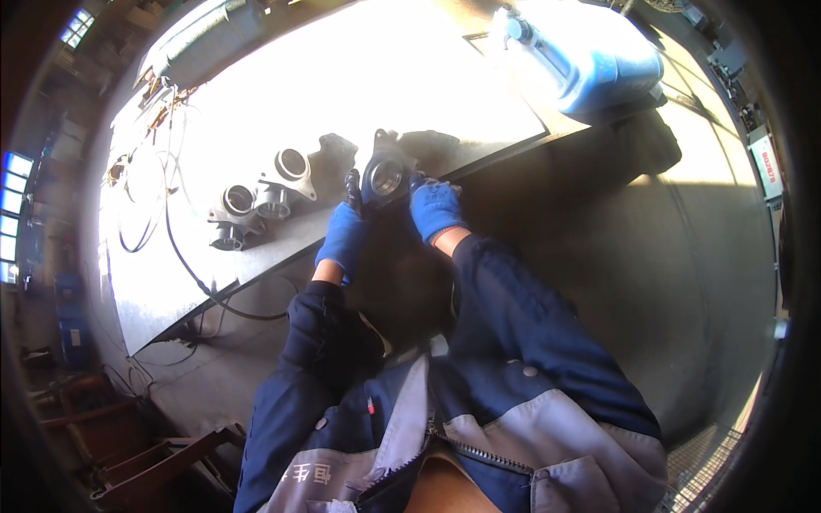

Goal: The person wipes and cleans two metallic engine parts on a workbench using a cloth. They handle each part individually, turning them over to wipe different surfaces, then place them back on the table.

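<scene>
A grey metal casting (384, 156) with a round bore and a pointed flange is at the near edge of the bright tabletop (359, 68). My left hand (345, 229), in a blue glove with dark fingertips, grips its left side. On the opposite side, my right hand (435, 208), gloved the same way, holds it too. Both hands' fingertips are partly hidden by the casting and the dark glove coating. To the left stand similar castings with round openings, one casting (295, 163) nearer my hands and another casting (238, 200) farther left.
A blue plastic jerrycan (599, 64) lies at the far right of the table. A dark cylindrical object (209, 43) is at the far left. Thin cables (171, 205) loop over the left side and hang below the edge. A reddish-brown metal frame (162, 462) stands low at left.
</scene>
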